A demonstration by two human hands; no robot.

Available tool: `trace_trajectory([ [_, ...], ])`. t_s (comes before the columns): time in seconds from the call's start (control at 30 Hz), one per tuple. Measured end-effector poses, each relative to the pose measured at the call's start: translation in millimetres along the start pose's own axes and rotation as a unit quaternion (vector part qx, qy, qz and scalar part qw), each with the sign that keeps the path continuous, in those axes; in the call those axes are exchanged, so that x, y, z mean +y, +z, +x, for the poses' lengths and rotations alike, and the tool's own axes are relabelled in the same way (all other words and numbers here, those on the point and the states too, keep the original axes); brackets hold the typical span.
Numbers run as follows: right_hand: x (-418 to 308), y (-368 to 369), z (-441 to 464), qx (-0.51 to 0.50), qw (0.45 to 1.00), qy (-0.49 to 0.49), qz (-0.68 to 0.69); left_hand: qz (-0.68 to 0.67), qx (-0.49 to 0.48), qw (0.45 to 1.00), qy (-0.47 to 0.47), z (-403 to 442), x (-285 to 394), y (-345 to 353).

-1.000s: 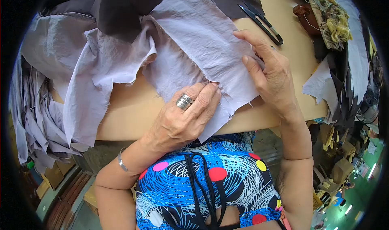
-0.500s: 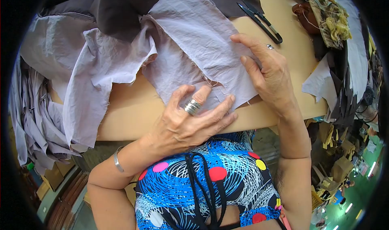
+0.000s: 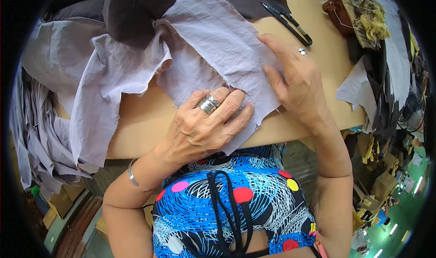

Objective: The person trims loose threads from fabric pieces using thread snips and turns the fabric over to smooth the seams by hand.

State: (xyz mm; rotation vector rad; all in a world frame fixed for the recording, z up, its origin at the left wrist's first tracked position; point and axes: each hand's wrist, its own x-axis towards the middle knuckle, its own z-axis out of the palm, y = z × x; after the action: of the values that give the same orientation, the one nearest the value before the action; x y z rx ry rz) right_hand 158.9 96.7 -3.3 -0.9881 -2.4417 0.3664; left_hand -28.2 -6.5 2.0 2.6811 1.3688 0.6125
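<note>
A pale lilac-grey fabric piece (image 3: 222, 35) with frayed edges lies across the table, its lower corner reaching the front edge. My left hand (image 3: 209, 121), with wide silver rings, has its fingers curled down on the seam area of this fabric, gripping it; the fingertips and thumb are partly hidden. At the fabric's right side is my right hand (image 3: 297, 78), thumb and index finger apart, nothing visible between them. The index fingertip touches or hovers over the cloth edge; I cannot tell which. Black thread snips (image 3: 290, 25) lie beyond the right hand.
Dark brown fabric (image 3: 131, 12) is heaped at the back left. More lilac-grey cloth (image 3: 50, 135) hangs over the table's left side. A thread-covered pad (image 3: 363, 17) sits at the back right, near dark and pale cloth strips (image 3: 393, 76). The tan table (image 3: 327, 26) ends close to my body.
My left hand has closed its fingers on the fabric and shifted slightly left. The fabric's lower corner has slid toward me and left. My right hand stays near the edge, its fingers slightly shifted.
</note>
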Motion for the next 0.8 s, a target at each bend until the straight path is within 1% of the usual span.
trace_trajectory([
  [0.07,-13.7,-10.5,-2.5,0.024,0.99,-0.042,-0.132,-0.002,0.01,1.0,-0.001,-0.5,0.3,1.6],
  [0.17,-21.2,-13.5,-17.2,0.035,0.994,-0.064,-0.078,0.005,0.04,0.999,0.004,-3.7,0.7,7.8],
  [0.2,-21.5,-8.2,-22.4,0.026,0.998,-0.059,-0.014,0.021,0.052,0.998,0.01,-4.7,0.9,9.8],
  [0.3,-22.3,2.8,-30.1,0.012,0.999,-0.045,0.009,0.034,0.062,0.997,0.014,-5.3,1.9,11.2],
  [0.33,-27.2,0.0,-28.2,0.011,0.999,-0.046,-0.013,0.035,0.061,0.997,0.012,-5.8,2.6,10.9],
  [0.43,-21.1,5.7,-29.8,0.037,0.998,-0.055,-0.008,0.016,0.017,1.0,0.0,-6.4,3.9,4.5],
  [0.53,-17.0,6.5,-29.9,0.036,0.998,-0.053,-0.013,0.009,0.016,1.0,-0.006,-6.9,4.1,4.6],
  [0.63,-21.1,1.8,-25.5,0.027,0.999,-0.028,0.015,0.018,0.017,1.0,-0.004,-8.0,4.3,5.7],
  [0.73,-23.6,2.2,-26.3,0.027,0.998,-0.039,-0.028,0.017,0.019,1.0,-0.001,-7.2,3.6,5.7],
  [0.8,-18.7,0.6,-25.4,0.001,0.999,-0.014,-0.032,0.001,0.023,1.0,0.0,-6.4,3.0,5.4],
])
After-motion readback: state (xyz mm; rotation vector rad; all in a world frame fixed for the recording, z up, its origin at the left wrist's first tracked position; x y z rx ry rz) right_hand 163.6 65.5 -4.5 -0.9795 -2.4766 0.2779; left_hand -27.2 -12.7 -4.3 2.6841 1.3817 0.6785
